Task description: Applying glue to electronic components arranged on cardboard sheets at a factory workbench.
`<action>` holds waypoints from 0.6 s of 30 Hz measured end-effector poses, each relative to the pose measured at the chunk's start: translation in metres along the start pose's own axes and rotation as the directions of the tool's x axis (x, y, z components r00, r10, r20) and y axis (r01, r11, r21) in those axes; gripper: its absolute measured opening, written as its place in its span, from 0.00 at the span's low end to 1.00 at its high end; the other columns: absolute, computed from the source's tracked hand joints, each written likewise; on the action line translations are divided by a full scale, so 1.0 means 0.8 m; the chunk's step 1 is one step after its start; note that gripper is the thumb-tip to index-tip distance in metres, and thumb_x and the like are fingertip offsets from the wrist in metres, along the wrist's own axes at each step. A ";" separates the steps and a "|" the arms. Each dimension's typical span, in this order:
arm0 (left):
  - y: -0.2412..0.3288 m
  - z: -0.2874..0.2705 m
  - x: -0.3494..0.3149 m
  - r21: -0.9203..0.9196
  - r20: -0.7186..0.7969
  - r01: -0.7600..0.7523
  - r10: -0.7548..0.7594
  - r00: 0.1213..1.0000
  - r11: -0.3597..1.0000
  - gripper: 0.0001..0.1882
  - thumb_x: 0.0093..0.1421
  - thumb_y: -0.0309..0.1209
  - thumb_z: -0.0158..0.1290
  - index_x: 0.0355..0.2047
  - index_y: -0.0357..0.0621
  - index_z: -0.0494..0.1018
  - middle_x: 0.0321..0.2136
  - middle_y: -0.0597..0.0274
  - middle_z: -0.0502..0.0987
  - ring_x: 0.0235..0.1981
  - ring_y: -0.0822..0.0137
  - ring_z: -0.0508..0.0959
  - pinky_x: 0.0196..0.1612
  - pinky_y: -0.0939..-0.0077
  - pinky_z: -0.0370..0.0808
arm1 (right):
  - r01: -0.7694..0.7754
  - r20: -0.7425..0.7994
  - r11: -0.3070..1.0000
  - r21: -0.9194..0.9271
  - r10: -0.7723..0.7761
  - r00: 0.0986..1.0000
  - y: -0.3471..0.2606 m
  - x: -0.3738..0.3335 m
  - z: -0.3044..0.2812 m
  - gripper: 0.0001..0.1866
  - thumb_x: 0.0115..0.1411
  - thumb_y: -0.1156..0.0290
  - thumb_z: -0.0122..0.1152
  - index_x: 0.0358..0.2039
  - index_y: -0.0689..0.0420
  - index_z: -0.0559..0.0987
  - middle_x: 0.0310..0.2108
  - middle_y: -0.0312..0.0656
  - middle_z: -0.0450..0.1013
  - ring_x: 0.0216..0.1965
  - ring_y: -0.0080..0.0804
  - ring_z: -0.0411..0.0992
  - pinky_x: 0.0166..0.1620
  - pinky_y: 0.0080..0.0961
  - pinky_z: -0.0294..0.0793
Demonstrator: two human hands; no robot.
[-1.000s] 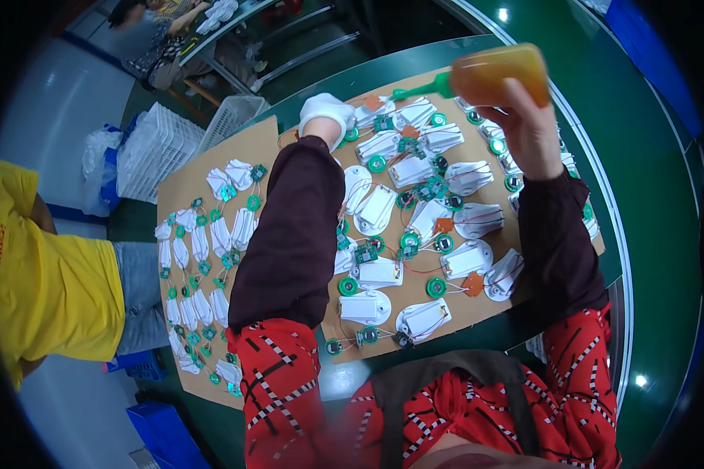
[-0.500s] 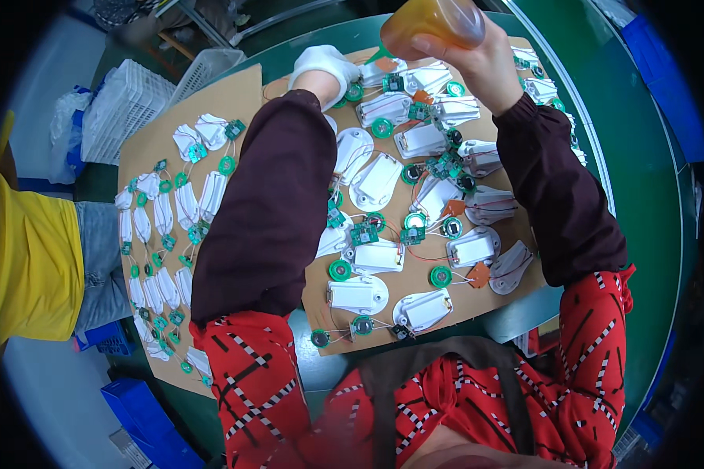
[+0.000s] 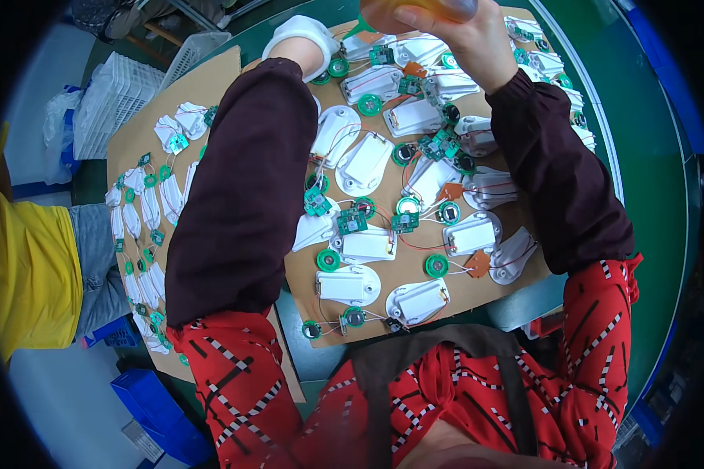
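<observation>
My right hand (image 3: 481, 48) is wrapped round a translucent bottle of amber liquid (image 3: 422, 14), tilted and cut off by the top edge. A green tip at its left end points down toward the assemblies. My left hand (image 3: 303, 37), in a white glove, rests by the far side of the cardboard sheet (image 3: 399, 271); its fingers are hidden. Beside it lies a green-rimmed round speaker (image 3: 338, 67). Several white plastic housings (image 3: 365, 162) cover the sheet, wired to green circuit boards (image 3: 352, 221), speakers and orange-brown pieces (image 3: 477, 264).
Another cardboard sheet (image 3: 145, 137) on the left bears more wired housings. A person in a yellow shirt (image 3: 35, 273) stands past it. White plastic crates (image 3: 117, 102) are at the far left, and a blue bin (image 3: 160, 414) is low on the left. The green table (image 3: 641, 156) extends right.
Both hands and the bottle appear farther up in the picture, the bottle more cut off. The sheet and housings have also shifted up and left in view. The bottle stays in my right hand.
</observation>
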State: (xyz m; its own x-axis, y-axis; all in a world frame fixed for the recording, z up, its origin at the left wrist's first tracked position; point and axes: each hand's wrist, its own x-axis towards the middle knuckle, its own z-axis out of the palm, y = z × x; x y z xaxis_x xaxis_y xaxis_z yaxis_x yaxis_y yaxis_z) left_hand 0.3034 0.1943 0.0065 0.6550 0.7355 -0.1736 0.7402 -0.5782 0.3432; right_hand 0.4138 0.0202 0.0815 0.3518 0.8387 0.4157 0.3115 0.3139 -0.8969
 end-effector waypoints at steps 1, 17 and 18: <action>0.000 0.000 0.001 0.000 0.005 -0.001 0.001 1.000 1.000 0.11 0.51 0.32 0.52 0.33 0.39 0.75 0.24 0.60 0.75 0.20 0.71 0.71 0.26 0.75 0.69 | 0.004 -0.002 1.000 0.012 -0.004 1.000 0.001 -0.001 -0.001 0.22 0.45 0.73 0.65 0.41 0.62 0.69 0.36 0.39 0.71 0.38 0.24 0.69 0.44 0.21 0.66; -0.009 -0.001 -0.003 -0.146 0.062 -0.005 0.015 0.998 0.989 0.13 0.52 0.35 0.53 0.33 0.38 0.75 0.23 0.59 0.75 0.19 0.70 0.71 0.27 0.74 0.69 | 0.068 0.052 0.997 0.024 -0.069 0.996 0.017 -0.008 0.001 0.26 0.44 0.73 0.67 0.43 0.61 0.67 0.38 0.37 0.70 0.40 0.22 0.67 0.46 0.22 0.65; -0.007 -0.003 -0.004 -0.125 0.064 -0.013 0.021 0.998 0.992 0.13 0.52 0.34 0.53 0.32 0.37 0.75 0.22 0.60 0.74 0.18 0.71 0.71 0.27 0.75 0.69 | 0.068 0.054 0.997 0.024 -0.069 0.996 0.018 -0.008 0.001 0.26 0.44 0.73 0.67 0.43 0.61 0.67 0.38 0.37 0.70 0.40 0.22 0.67 0.46 0.22 0.65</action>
State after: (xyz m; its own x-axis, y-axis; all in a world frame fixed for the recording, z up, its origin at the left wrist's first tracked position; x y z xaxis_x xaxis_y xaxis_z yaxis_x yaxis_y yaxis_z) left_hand 0.2970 0.1960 0.0077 0.6788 0.6989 -0.2253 0.7069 -0.5390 0.4579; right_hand 0.4150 0.0194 0.0660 0.2811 0.8379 0.4679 0.3133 0.3807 -0.8700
